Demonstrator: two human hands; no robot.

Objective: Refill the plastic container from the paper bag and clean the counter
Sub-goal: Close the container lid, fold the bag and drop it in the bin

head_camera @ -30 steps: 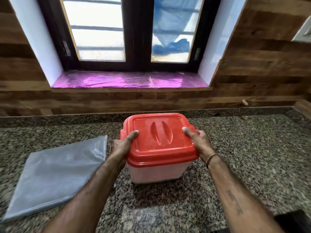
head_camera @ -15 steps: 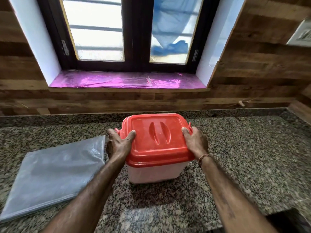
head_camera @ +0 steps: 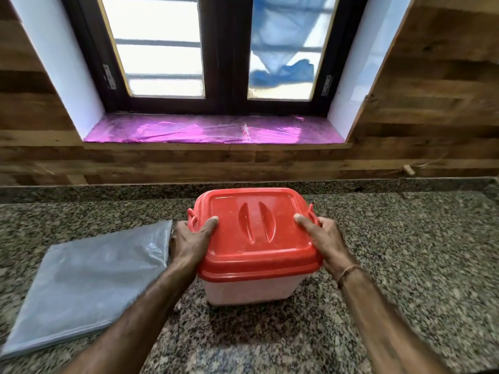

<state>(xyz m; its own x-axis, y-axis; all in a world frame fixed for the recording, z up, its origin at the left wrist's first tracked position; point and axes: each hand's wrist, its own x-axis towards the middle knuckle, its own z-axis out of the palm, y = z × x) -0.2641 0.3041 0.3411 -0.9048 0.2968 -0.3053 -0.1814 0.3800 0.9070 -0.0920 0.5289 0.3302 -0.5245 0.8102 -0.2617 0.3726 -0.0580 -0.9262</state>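
Red lid: closed flat on the plastic container, with two raised ridges in the middle of its top and a small loop handle at each side edge.
Plastic container: translucent whitish body, square with rounded corners, upright on the counter, roughly in the middle and a little back from the near edge.
Contents: I cannot tell; the lid covers the top and the cloudy wall shows only a pale tone.
My left hand: my grip is closed around the left edge of the lid, thumb lying on top near the left handle, fingers curled down the side out of my sight.
My right hand: the same on the right edge, thumb on the lid top beside the right handle, fingers wrapped over the rim; a thin band sits on that wrist.
Grey plastic sheet: flat on the counter to the left of the container, its near corner just beside my left hand.
Counter: speckled granite, running back to a wood-panelled wall.
Window sill: covered in shiny magenta film, behind and above the container.
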